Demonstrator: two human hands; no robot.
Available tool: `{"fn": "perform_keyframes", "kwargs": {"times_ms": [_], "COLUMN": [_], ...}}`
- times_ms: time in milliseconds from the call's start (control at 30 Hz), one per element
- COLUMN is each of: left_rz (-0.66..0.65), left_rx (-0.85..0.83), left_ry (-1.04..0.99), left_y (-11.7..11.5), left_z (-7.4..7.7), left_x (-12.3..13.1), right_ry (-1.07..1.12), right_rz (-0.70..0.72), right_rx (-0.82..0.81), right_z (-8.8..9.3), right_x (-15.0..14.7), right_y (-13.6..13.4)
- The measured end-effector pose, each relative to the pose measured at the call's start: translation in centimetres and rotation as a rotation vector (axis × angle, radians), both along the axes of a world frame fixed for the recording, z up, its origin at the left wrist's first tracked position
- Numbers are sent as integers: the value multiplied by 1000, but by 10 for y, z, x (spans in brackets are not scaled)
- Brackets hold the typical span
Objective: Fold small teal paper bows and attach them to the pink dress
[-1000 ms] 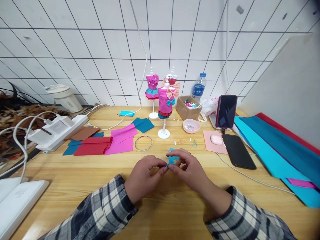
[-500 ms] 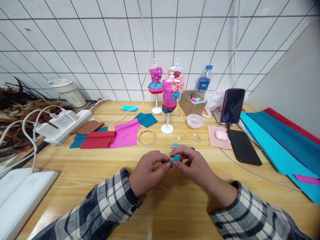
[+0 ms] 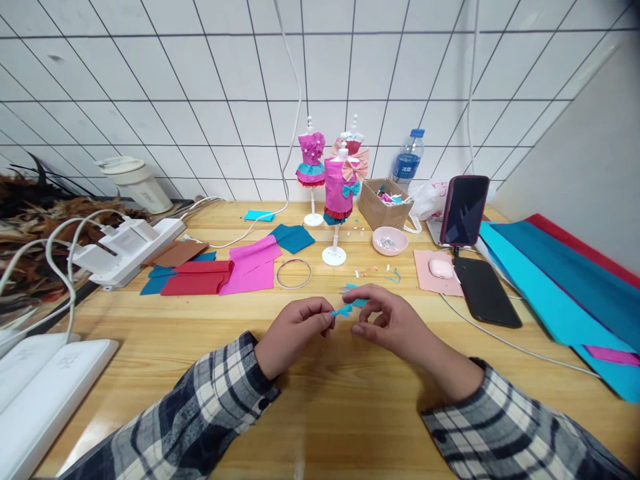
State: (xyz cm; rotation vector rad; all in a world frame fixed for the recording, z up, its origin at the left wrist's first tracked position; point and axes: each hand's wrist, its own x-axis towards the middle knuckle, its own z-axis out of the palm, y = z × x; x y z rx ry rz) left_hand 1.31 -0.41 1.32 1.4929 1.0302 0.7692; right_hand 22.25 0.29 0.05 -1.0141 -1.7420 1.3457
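Observation:
Between its thumb and fingertips, my left hand [image 3: 300, 332] pinches one end of a small gathered turquoise piece [image 3: 345, 311], cloth or crepe paper, whose free end flares to the right. Just right of it, my right hand [image 3: 393, 325] has thumb and fingers apart and nothing between them. Beyond the right fingers lies a turquoise-handled tool [image 3: 356, 302], partly hidden by that hand. The nearest dress form [image 3: 340, 190] stands upright behind, in a pink top with a peach bow and a turquoise bow.
Folded red [image 3: 197, 279] and pink [image 3: 251, 267] sheets lie left of a metal ring [image 3: 294, 274]. Behind are a pink bowl [image 3: 390, 250], a cardboard box [image 3: 384, 212] and a bottle [image 3: 407, 163]. Phones [image 3: 487, 293], a cable and coloured sheets [image 3: 565, 287] occupy the right; a power strip [image 3: 145, 253] the left.
My right hand has let go of the turquoise piece and moved slightly right, its fingers opening. My left hand keeps its pinch, and more of the piece shows.

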Motion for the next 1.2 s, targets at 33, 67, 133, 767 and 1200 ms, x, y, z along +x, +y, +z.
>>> {"fn": "perform_keyframes", "kwargs": {"times_ms": [33,67,133,767,1200], "left_rz": [4,7,7,-36,-106], "left_rx": [-12,-13,23,688,874], "left_ry": [-14,-16,25,537,746], "left_y": [1,1,0,-1,1], "left_z": [0,0,1,0,3], "left_x": [-1,-1,-1,-6,-6], "right_ry": [13,21,11,-6,-76], "right_rz": [-35,-59,-52,-158,-185], "right_rx": [-7,-7,12,56,14], "right_z": [-1,-1,0,2,0], "right_x": [0,0,-3,-2,-9], "right_y": [0,-1,-4,0,-1]}}
